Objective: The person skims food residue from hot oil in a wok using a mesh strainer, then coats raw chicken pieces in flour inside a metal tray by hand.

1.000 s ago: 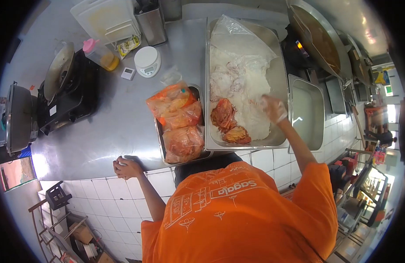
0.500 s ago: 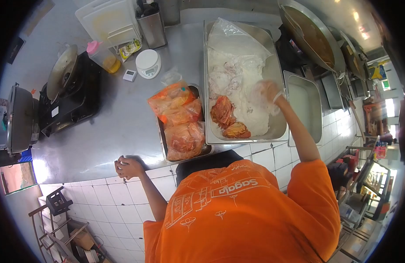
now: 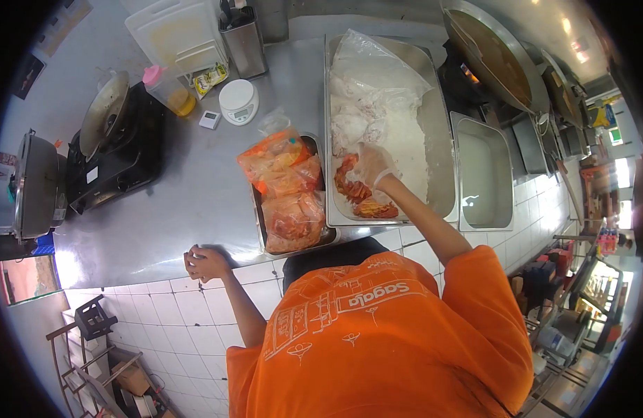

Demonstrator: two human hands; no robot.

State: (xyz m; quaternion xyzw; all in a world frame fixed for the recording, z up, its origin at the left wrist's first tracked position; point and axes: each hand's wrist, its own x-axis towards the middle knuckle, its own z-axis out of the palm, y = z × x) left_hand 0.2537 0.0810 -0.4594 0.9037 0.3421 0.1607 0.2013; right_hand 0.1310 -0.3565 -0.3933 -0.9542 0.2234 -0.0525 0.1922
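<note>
We note that our gloved R hand has shifted L, from open white powder to the red meat, at the near-L end of the lg. tray; reach is thus at the meat. R grip: fingers blurred, opening & hold can't be told. Our L hand: grip loosely curled at surface edge, hold unconfirmed. Bagged meat: just L of tray.

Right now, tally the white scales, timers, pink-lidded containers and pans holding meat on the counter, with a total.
White scale: 1
Timer: 1
Pink-lidded container: 1
Pans holding meat: 2 (flour pan, bag pan)
Total: 5
</note>
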